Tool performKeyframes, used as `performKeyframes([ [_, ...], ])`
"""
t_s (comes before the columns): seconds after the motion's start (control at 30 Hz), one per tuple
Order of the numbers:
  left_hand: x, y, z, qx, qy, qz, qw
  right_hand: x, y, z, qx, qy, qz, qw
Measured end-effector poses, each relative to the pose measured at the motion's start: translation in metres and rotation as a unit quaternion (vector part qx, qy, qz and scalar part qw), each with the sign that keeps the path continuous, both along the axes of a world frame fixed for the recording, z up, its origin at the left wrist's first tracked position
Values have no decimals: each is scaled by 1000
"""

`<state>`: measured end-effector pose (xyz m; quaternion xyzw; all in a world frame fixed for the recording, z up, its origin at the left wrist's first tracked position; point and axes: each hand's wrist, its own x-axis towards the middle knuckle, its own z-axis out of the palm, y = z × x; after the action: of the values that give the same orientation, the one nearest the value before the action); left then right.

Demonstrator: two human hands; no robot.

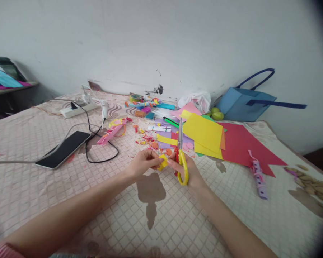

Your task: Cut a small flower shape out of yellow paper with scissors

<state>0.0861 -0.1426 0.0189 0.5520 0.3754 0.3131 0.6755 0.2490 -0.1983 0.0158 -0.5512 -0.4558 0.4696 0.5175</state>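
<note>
My left hand (pixel 145 163) is closed, pinching a small piece of yellow paper (pixel 163 163) between thumb and fingers. From the other side, the fingertips of my right hand (pixel 190 170) come up to the same piece. That hand also holds a pair of scissors (pixel 183 172) with yellow and red handles, the blades pointing away from me and looking closed. Just beyond my hands lie small scraps of coloured paper (pixel 148 138), a yellow strip (pixel 167 139) and a green marker (pixel 171 122).
Yellow sheets (pixel 204 130) and red paper (pixel 239 143) lie to the right, near a decorated paper roll (pixel 259 179). A blue bag (pixel 244 104) stands behind. Leftward are a phone (pixel 64 148), a looping black cable (pixel 103 162) and a power strip (pixel 79 110).
</note>
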Motion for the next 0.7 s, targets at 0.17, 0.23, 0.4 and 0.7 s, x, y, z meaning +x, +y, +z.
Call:
performKeyframes([
  [0.17, 2, -3, -1, -11, -7, 7, 1000, -2, -2, -3, -18, 5, -24, 1000],
  [0.23, 2, -3, -3, -7, -1, -5, 1000, -2, -2, -5, -23, 11, -27, 999],
  [0.4, 1, -2, -6, 4, 12, -54, 998, -1, -1, -8, -19, 25, -16, 999],
  [0.7, 2, -4, -1, -29, 3, -26, 999, 0, -2, -12, -9, 40, -9, 999],
])
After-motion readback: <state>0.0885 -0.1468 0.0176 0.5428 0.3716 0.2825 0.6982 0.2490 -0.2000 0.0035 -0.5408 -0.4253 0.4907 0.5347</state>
